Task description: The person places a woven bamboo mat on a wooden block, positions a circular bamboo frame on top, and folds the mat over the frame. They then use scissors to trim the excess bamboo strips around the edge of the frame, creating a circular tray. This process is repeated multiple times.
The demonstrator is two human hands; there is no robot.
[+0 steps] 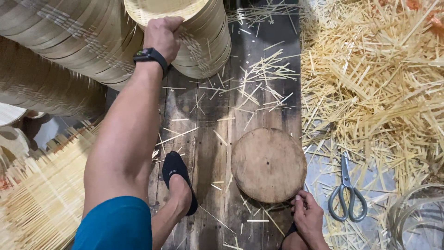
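Gripping the rim of a round woven bamboo tray [159, 10] at 12 o'clock, the left hand [162, 34] is closed on it atop stacked frames [83, 37]. The right hand [307, 217], at 5 o'clock, pinches loosely beside the wooden disc [268, 164]; what it holds, I cannot tell. Scissors [347, 194] lie untouched among bamboo strips [370, 78]; many remain unwoven.
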